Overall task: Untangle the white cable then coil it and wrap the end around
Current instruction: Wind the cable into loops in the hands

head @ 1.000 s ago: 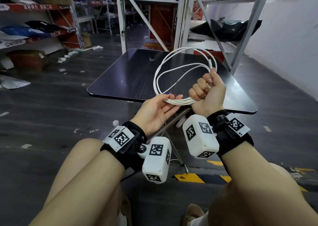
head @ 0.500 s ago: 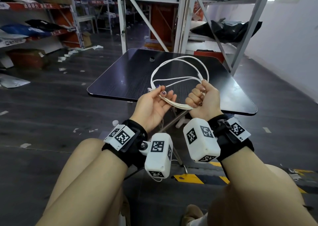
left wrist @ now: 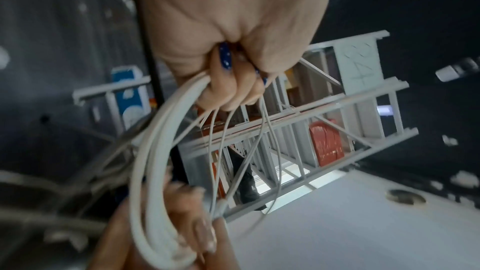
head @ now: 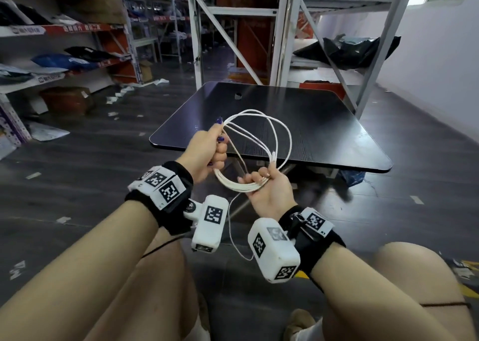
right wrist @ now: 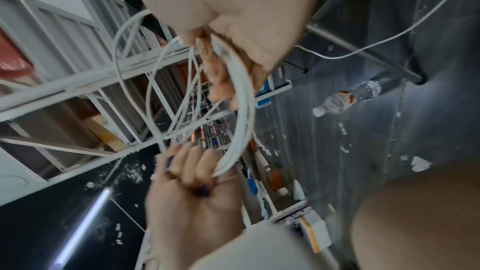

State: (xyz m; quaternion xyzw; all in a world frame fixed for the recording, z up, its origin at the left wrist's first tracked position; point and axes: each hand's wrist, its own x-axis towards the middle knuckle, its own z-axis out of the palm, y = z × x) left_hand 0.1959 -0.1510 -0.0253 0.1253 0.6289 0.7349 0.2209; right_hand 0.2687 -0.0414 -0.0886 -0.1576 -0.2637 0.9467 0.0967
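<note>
White cable (head: 255,143) is held in several loops in the air, between the two hands and above the near edge of a black table (head: 324,122). The left side of the coil is gripped in the left hand (head: 207,154), whose fingers are curled round the strands. The bunched bottom of the coil is clasped in the right hand (head: 267,190), palm up, with the fingers (head: 255,177) bent over the strands. The hands are kept a little apart, joined only by the cable. A connector end (head: 273,156) is seen just above the right fingers. One loose strand (head: 230,226) is left hanging down from the coil, between the wrists. A plastic bottle (right wrist: 348,98) is seen lying on the floor in the right wrist view.
</note>
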